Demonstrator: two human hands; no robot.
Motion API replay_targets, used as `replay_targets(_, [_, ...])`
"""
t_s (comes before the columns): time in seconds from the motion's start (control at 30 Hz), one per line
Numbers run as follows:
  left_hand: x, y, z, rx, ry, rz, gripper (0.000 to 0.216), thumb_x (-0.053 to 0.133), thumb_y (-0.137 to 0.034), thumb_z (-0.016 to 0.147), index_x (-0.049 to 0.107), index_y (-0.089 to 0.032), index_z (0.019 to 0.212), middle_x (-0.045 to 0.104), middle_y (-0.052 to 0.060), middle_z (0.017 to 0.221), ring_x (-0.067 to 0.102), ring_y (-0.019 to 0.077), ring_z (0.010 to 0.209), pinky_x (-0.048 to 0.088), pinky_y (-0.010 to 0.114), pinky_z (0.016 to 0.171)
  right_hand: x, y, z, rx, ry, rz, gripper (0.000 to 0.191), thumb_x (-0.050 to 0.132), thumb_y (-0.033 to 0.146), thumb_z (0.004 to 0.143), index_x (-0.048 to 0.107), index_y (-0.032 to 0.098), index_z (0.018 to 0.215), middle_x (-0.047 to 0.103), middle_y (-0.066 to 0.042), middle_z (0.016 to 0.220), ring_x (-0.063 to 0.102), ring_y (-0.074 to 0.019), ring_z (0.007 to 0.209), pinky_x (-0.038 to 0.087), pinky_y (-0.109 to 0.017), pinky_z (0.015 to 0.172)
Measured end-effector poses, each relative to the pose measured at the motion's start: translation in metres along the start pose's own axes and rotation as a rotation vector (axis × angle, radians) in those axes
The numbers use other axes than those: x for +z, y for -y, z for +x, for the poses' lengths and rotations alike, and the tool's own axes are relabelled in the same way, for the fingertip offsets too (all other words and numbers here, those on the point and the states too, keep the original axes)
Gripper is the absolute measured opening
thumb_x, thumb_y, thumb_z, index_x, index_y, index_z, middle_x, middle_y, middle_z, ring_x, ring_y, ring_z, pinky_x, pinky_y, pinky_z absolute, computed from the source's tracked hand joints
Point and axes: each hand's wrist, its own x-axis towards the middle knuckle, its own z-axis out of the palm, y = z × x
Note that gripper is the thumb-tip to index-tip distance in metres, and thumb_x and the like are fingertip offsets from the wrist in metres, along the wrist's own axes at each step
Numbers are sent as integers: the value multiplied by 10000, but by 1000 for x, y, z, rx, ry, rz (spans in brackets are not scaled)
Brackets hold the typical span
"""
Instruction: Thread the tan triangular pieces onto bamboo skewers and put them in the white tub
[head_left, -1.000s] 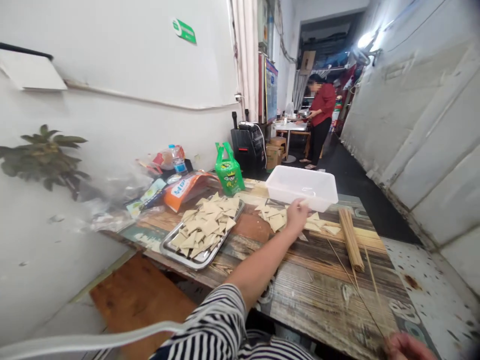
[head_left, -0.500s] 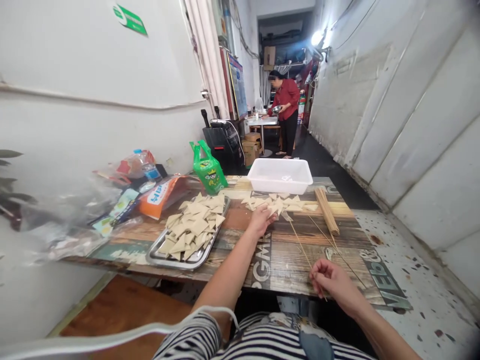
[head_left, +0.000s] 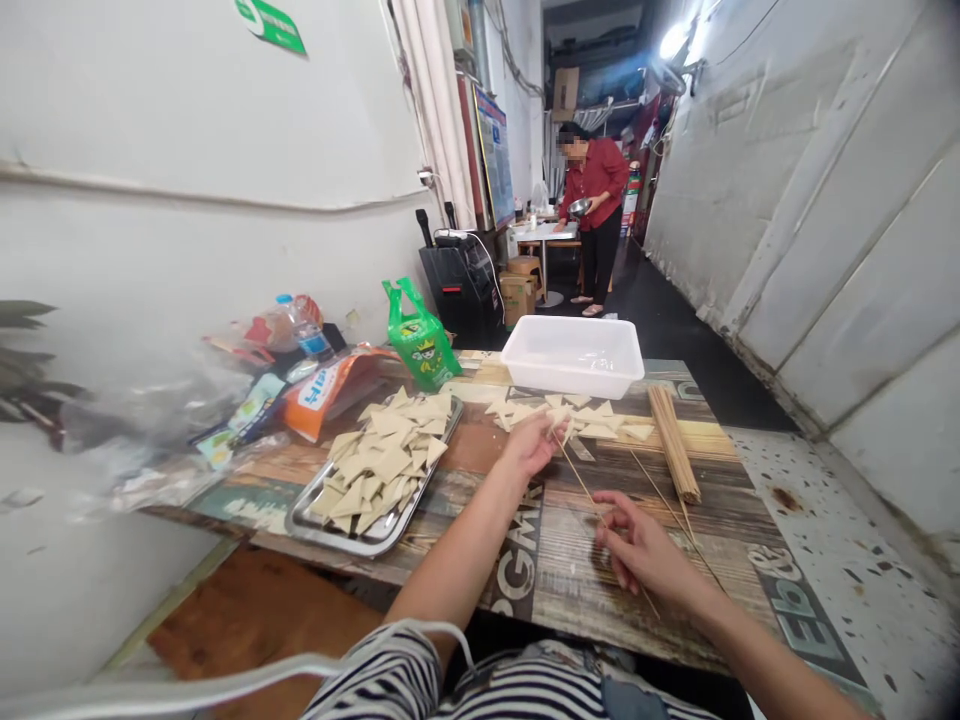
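Pale walls (head_left: pixel 135 120) flank a wood-patterned bench (head_left: pixel 562 570) carrying a white tub (head_left: pixel 572 365) at its far side. Well left of the tub lies an orange packet (head_left: pixel 315 400); then, left and in front of it, a metal tray (head_left: pixel 381 533) heaped with beige triangles (head_left: pixel 386 455); nearer it, a green bag (head_left: pixel 424 352). Before the tub, beside loose triangles (head_left: pixel 600 418), the left hand (head_left: pixel 534 445) curls at the tip of a thin skewer (head_left: pixel 576 472); its grip I cannot tell. Farther in front, the right hand (head_left: pixel 637 545) loosely grasps that skewer. Right-front of the tub lies a stick bundle (head_left: pixel 675 445).
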Motion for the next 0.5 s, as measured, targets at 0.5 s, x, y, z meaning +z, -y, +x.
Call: replay_targets(0.5, [-14,-6,-7,2,-89,38,51,556,-91,844,581,-93,888,692,123,884,698,204,792,578,272,659,-4,-16,11,-311,-338,-374,390,449,393,875,687,177,1097,735,-69,799,675,-196,707,532,-297,677])
